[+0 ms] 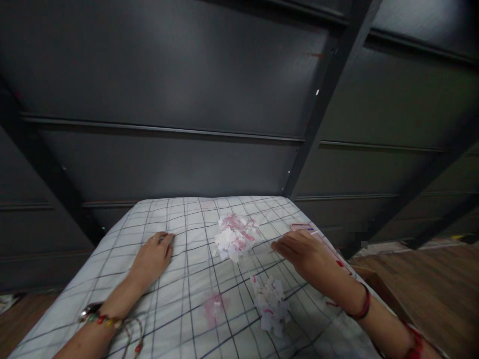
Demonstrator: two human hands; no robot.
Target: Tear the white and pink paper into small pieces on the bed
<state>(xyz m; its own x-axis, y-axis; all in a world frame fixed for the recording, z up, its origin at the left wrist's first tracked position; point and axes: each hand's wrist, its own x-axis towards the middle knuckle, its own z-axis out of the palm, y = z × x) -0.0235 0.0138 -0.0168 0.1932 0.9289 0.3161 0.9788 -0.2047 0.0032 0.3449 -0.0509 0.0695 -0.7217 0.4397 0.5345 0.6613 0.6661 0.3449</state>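
Observation:
My left hand [154,257] rests on the checked white cloth [183,299], its fingers lying loosely on the fabric with nothing in them. Over the right half of the cloth, my right hand [305,252] has its fingers pressed together. A faint, blurred pale streak shows by its fingertips, and I cannot make out what they hold. Left of those fingertips lies a heap of white paper-like scraps [235,237] with pink stains. A smaller pile of similar scraps [271,304] sits nearer to me, below the right hand. A pink smear [216,306] marks the cloth to its left.
Partly hidden behind my right hand, a pink-edged flat item [301,227] lies along the cloth's right edge. Dark metal panels [179,164] rise behind the cloth-covered surface. At the right is a brown wooden-look floor [422,284], with a brown box edge [381,291] beside the cloth.

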